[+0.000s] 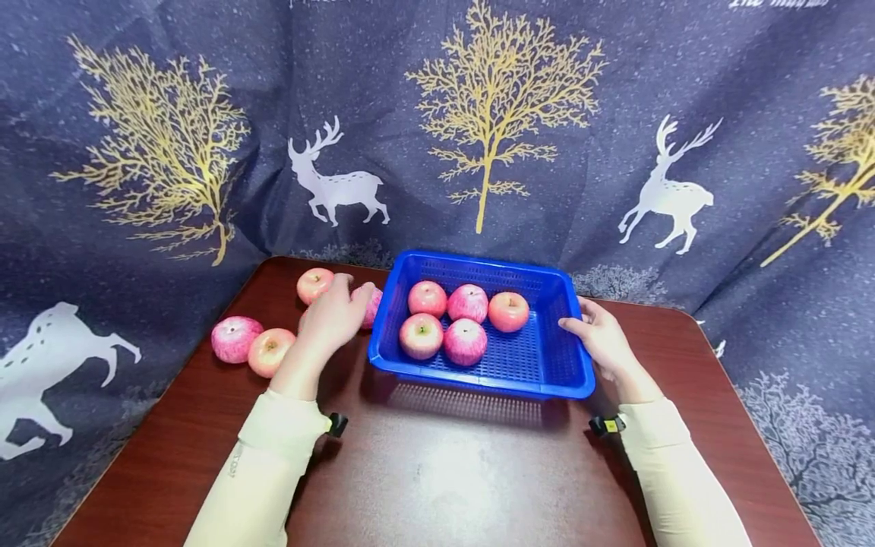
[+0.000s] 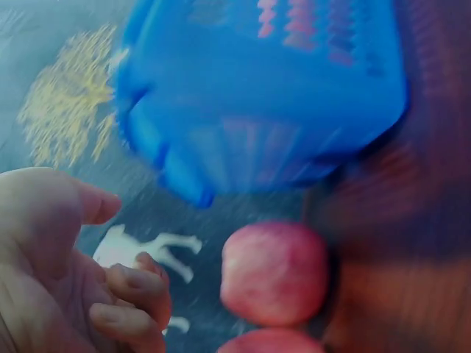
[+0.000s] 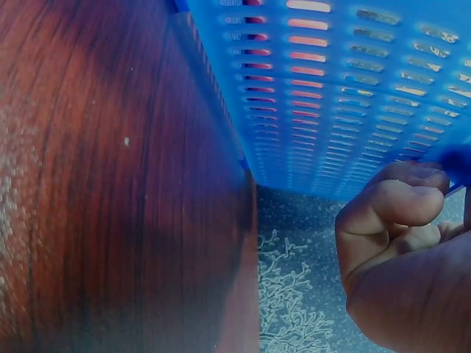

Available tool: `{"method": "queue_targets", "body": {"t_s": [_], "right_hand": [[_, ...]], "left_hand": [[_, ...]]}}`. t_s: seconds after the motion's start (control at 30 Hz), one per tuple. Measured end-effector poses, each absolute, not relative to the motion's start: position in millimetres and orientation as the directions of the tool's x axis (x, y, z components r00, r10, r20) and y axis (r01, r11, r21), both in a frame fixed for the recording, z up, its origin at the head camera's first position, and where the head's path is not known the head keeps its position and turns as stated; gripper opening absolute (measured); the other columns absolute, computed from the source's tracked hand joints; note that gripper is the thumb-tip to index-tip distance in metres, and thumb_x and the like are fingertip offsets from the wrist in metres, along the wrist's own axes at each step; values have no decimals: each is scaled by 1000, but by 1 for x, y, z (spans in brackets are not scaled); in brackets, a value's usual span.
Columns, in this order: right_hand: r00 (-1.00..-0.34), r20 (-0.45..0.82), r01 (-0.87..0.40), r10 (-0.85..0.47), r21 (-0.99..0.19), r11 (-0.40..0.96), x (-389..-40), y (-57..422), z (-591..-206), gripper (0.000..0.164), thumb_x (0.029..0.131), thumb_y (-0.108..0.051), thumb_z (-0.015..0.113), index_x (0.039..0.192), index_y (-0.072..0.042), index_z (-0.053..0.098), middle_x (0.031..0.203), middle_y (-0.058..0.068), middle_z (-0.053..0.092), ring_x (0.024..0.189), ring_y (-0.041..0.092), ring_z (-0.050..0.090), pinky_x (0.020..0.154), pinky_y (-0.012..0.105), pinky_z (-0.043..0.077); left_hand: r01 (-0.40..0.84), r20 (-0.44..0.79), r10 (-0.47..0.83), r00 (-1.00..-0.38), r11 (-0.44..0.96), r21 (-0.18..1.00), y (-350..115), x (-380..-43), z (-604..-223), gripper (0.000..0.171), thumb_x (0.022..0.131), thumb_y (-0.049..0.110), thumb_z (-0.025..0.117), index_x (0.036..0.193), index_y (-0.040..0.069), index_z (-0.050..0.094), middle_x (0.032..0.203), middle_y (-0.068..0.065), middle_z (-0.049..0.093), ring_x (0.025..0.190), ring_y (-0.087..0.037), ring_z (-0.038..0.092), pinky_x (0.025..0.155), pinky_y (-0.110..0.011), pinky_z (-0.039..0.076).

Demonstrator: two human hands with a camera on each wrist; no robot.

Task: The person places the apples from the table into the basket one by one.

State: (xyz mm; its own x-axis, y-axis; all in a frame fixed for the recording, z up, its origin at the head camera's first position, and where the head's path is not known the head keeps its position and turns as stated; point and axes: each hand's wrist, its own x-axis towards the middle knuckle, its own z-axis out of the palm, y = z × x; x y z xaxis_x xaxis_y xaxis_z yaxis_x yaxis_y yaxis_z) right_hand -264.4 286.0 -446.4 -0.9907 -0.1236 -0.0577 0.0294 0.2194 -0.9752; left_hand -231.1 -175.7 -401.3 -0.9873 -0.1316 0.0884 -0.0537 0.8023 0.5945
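A blue plastic basket [image 1: 478,384] with slatted walls holds several red and pink apples [image 1: 468,304] toward its left and middle. My right hand [image 1: 601,334] grips the basket's right rim; in the right wrist view the curled fingers [image 3: 401,195] are at the rim. My left hand [image 1: 335,311] hovers left of the basket, loosely bent and holding nothing. Beside its fingers a pink apple [image 1: 373,308] is partly hidden, and a paler apple [image 1: 314,285] lies just beyond it. The left wrist view, blurred, shows an apple [image 2: 274,273] apart from the hand.
Two more apples, one pink [image 1: 235,339] and one yellowish-red [image 1: 270,352], lie at the table's left side. The brown wooden table [image 1: 437,471] meets a dark blue cloth [image 1: 437,205] with deer and trees behind it.
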Motion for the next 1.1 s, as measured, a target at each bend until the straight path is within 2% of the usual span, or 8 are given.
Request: {"method": "queue_targets", "body": {"t_s": [0.13,0.23,0.3,0.4,0.5,0.6,0.87,1.1], "right_hand": [[-990,-63,33,-125,-973,229,-264,286,-447,64,94,-19,65,149,-7,34,128,28,56,99,36,65,73,51,55],[-990,-65,35,-126,-973,229,-264,287,-448,65,94,-21,65,149,-8,34,128,28,56,99,36,65,73,51,55],[-990,-63,35,-123,-974,223,-264,287,-448,65,94,-21,66,149,-8,35,128,27,56,99,36,66,72,51,55],[-991,-57,29,-124,-976,214,-264,287,-448,64,93,-20,66,148,-7,35,127,28,56,98,36,66,72,51,55],[-991,-52,26,-121,-978,207,-264,288,-448,62,93,-19,66,147,-7,37,125,29,57,97,37,66,72,51,55],[-991,-51,24,-120,-976,218,-265,289,-448,63,93,-20,66,148,-8,36,125,29,57,96,37,66,71,51,55],[-991,-51,21,-122,-973,231,-265,289,-449,64,94,-21,66,148,-8,35,125,29,56,96,36,66,71,51,55],[-992,-50,23,-119,-975,221,-265,289,-449,64,93,-22,67,148,-9,36,125,29,57,95,35,67,71,51,55]], "left_hand": [[-97,114,-208,-971,785,612,-198,-229,-392,89,92,76,30,153,11,26,140,-18,50,119,-42,50,95,-62,38],[-120,130,-258,-958,764,634,-214,-226,-387,86,94,68,36,157,13,15,140,-22,48,121,-45,47,98,-62,35],[-123,139,-269,-953,764,634,-224,-224,-385,84,96,64,36,157,12,13,141,-25,46,123,-46,45,100,-62,33],[-119,161,-273,-948,777,618,-239,-223,-383,81,96,62,36,155,9,21,143,-28,43,125,-47,42,101,-61,32],[-120,194,-285,-939,799,590,-253,-221,-382,76,97,62,37,149,6,35,139,-28,46,123,-46,44,99,-60,35],[-148,207,-306,-929,823,549,-265,-219,-382,69,98,57,41,144,5,42,134,-30,49,119,-49,45,94,-61,36],[-289,82,-364,-928,840,458,-292,-211,-386,65,97,51,44,141,3,43,128,-41,41,111,-62,35,89,-69,29],[-334,-8,-366,-930,837,433,-310,-208,-393,69,95,53,48,140,1,43,128,-46,34,112,-65,30,86,-70,28]]}}
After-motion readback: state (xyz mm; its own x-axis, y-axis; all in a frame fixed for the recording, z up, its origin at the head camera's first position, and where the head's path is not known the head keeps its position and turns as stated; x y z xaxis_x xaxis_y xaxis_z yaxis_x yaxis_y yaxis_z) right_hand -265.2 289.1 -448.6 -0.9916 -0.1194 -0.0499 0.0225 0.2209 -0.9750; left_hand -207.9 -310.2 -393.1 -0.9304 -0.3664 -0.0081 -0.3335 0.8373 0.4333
